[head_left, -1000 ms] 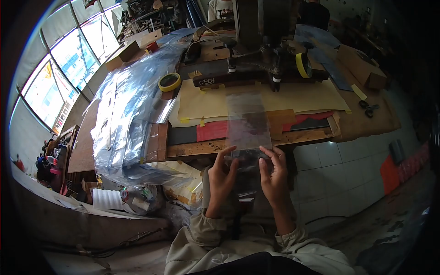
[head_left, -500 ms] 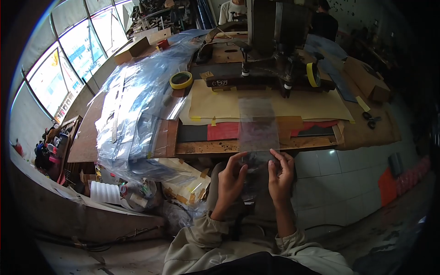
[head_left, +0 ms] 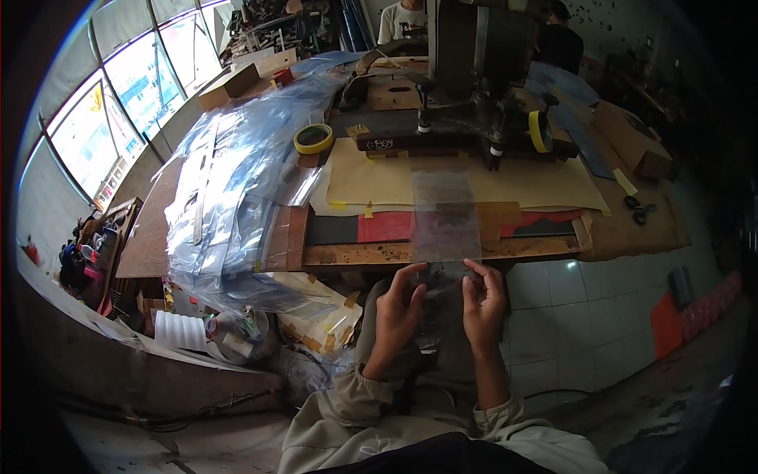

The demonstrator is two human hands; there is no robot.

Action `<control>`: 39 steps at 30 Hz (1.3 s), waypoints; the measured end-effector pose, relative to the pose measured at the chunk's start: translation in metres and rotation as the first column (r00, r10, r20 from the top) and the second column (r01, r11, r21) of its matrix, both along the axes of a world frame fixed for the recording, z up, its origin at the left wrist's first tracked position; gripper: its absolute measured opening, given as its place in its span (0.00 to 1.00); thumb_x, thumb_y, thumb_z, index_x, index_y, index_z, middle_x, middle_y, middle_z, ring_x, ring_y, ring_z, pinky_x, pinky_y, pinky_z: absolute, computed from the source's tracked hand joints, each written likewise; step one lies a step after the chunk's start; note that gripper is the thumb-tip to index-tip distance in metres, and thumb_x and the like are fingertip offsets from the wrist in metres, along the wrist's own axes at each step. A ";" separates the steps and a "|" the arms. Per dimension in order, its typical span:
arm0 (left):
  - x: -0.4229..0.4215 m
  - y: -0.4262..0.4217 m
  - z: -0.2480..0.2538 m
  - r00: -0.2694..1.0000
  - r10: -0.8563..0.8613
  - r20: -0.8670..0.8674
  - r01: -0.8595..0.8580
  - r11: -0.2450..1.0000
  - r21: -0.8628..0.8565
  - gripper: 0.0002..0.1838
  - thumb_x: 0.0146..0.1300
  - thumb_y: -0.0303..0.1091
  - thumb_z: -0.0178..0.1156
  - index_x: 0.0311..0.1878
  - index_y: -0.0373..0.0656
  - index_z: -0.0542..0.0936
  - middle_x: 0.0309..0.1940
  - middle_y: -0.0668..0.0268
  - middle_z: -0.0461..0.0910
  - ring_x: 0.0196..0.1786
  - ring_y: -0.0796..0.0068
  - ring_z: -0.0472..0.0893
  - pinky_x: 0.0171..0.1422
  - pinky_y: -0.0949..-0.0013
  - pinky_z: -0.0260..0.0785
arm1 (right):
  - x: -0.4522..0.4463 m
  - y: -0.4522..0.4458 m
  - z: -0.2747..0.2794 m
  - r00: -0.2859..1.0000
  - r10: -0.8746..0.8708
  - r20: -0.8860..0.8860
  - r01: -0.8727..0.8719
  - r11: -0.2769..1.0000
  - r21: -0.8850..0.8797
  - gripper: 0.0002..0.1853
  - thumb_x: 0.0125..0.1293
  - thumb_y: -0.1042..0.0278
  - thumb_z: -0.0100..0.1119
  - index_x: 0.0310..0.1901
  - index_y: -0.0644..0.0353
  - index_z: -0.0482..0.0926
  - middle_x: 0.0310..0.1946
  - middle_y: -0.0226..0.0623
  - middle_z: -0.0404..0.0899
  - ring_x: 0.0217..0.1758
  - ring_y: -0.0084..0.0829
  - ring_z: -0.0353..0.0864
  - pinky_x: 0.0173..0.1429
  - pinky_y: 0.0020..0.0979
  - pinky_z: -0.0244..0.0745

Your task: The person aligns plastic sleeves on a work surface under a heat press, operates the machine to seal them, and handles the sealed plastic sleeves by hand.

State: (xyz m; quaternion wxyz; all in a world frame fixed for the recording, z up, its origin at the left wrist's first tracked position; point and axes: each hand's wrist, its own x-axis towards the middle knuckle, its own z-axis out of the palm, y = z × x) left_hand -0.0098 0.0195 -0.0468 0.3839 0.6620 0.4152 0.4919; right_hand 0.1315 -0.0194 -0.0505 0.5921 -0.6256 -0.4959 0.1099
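Note:
A clear plastic sheet (head_left: pixel 444 217) lies over the tan paper (head_left: pixel 379 182) and a red strip (head_left: pixel 384 227), with its near end past the wooden edge of the bench. My left hand (head_left: pixel 398 314) pinches the near left corner of that sheet between thumb and fingers. At the near right corner, my right hand (head_left: pixel 484 304) grips the same sheet. Above the paper's far side is the dark bar (head_left: pixel 466 145) of a press machine (head_left: pixel 462 55).
Glossy plastic sheets (head_left: pixel 237 174) cover the left side, with a yellow tape roll (head_left: pixel 313 139) beside them. Another tape roll (head_left: pixel 540 131) hangs on the machine. Scissors (head_left: pixel 639 208) and a cardboard box (head_left: pixel 632 138) lie right. Two people (head_left: pixel 401 20) are behind.
The view has shifted, so the bench and both hands appear slightly further right and lower than a second ago. Both hands keep their hold on the sheet.

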 end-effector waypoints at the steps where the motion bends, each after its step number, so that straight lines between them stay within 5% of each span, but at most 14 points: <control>1: 0.000 0.000 0.001 1.000 -0.002 0.001 0.002 1.000 -0.002 0.18 0.62 0.24 0.58 0.56 0.45 0.74 0.15 0.68 0.63 0.19 0.82 0.60 0.25 0.73 0.56 | 0.001 0.001 -0.003 1.000 0.009 -0.006 -0.009 1.000 0.009 0.13 0.66 0.78 0.54 0.51 0.62 0.78 0.44 0.29 0.73 0.40 0.15 0.71 0.45 0.18 0.68; 9: 0.000 0.001 -0.001 1.000 -0.002 0.002 0.002 0.999 0.048 0.18 0.62 0.23 0.58 0.56 0.45 0.74 0.15 0.68 0.64 0.19 0.82 0.60 0.25 0.73 0.56 | 0.003 -0.001 0.001 0.999 0.024 -0.035 -0.024 1.000 -0.017 0.12 0.66 0.79 0.53 0.50 0.62 0.79 0.42 0.28 0.74 0.39 0.14 0.71 0.45 0.17 0.68; 12: -0.004 -0.002 0.005 0.998 -0.037 -0.055 0.030 0.992 -0.125 0.19 0.62 0.21 0.58 0.57 0.43 0.74 0.27 0.71 0.75 0.29 0.88 0.68 0.34 0.80 0.63 | 0.002 -0.003 0.005 0.999 0.018 -0.047 -0.020 0.999 -0.046 0.13 0.66 0.79 0.53 0.50 0.62 0.80 0.42 0.28 0.74 0.39 0.14 0.72 0.44 0.16 0.68; 15: -0.002 -0.002 0.003 0.999 -0.030 -0.029 0.027 0.995 -0.097 0.19 0.62 0.21 0.57 0.57 0.42 0.74 0.30 0.70 0.77 0.31 0.88 0.69 0.36 0.80 0.64 | 0.001 -0.004 0.007 0.999 0.012 -0.038 -0.013 0.999 -0.045 0.13 0.66 0.79 0.53 0.50 0.61 0.81 0.41 0.28 0.74 0.39 0.15 0.72 0.44 0.16 0.68; 18: 0.001 0.002 -0.007 0.999 -0.011 0.031 0.010 1.000 0.015 0.19 0.62 0.24 0.58 0.57 0.46 0.74 0.16 0.67 0.65 0.19 0.83 0.61 0.25 0.74 0.57 | 0.001 -0.003 0.006 1.000 0.009 -0.026 -0.010 0.999 -0.032 0.13 0.66 0.78 0.53 0.50 0.61 0.81 0.41 0.29 0.74 0.40 0.15 0.72 0.43 0.16 0.68; 39: 0.001 0.002 -0.006 0.999 -0.012 0.029 0.012 1.000 0.001 0.18 0.62 0.24 0.58 0.56 0.45 0.74 0.15 0.68 0.63 0.19 0.82 0.60 0.25 0.73 0.56 | 0.003 -0.004 0.006 0.999 0.022 -0.024 -0.023 0.999 -0.040 0.13 0.66 0.78 0.53 0.50 0.62 0.81 0.43 0.31 0.75 0.42 0.18 0.73 0.46 0.18 0.69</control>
